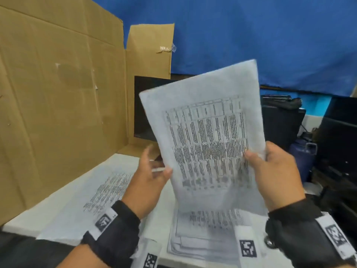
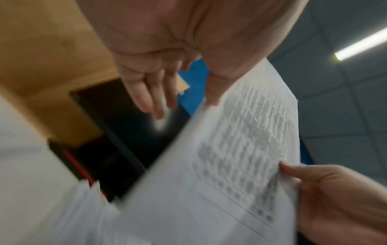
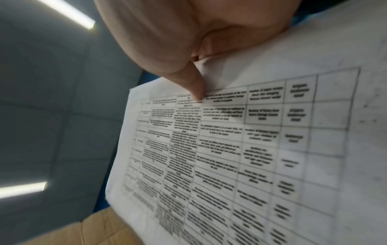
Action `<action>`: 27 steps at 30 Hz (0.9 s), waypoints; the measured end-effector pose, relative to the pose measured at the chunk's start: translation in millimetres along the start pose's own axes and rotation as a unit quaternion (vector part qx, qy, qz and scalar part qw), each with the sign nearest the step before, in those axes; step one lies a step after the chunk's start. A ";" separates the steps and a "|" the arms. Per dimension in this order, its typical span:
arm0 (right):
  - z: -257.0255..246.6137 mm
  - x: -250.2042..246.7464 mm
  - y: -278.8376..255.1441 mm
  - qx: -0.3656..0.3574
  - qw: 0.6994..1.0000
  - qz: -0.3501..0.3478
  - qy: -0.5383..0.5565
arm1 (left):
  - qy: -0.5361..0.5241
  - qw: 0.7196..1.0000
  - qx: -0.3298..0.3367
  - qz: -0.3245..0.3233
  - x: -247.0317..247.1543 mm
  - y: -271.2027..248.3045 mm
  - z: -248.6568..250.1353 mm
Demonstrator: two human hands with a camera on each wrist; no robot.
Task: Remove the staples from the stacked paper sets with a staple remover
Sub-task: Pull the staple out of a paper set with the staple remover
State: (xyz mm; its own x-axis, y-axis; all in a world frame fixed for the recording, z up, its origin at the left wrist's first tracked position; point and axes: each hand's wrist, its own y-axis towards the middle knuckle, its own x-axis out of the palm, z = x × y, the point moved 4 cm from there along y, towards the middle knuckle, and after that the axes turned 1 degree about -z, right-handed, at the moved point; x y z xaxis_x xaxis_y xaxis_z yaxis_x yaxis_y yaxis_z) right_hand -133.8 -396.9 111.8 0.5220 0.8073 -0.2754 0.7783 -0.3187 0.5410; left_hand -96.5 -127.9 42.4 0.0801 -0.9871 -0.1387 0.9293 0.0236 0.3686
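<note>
A printed paper set (image 1: 208, 136) with a table on it is raised upright above the desk. My right hand (image 1: 257, 154) pinches its right edge, thumb on the printed face, as the right wrist view shows with the thumb (image 3: 196, 89) pressed on the sheet (image 3: 251, 149). My left hand (image 1: 157, 165) is at the set's left edge. Its fingers (image 2: 159, 99) are spread straight and away from the paper (image 2: 230, 165), and only the thumb touches the edge. Two paper stacks lie on the desk, one at the left (image 1: 108, 192) and one under the raised set (image 1: 204, 236). No staple remover shows clearly.
A tall cardboard wall (image 1: 58, 103) stands along the left and back, with a dark monitor (image 1: 144, 113) behind the raised set. A blue cloth (image 1: 251, 31) hangs behind. Dark bags and a bottle (image 1: 303, 157) crowd the right. A small shiny object (image 1: 269, 242) lies by my right wrist.
</note>
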 end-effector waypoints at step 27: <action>54.9 16.5 -9.0 0.053 0.982 0.046 0.176 | -0.022 1.000 -0.015 -0.008 39.1 -3.1 -35.2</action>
State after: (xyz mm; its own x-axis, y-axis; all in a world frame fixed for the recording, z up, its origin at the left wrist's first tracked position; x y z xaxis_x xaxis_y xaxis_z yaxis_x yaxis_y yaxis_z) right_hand -113.0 -408.0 58.7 0.4543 0.8879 0.0721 0.7747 -0.4337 0.4601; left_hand -83.5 -161.0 3.4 0.0501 -0.9933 -0.1046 0.9405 0.0116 0.3396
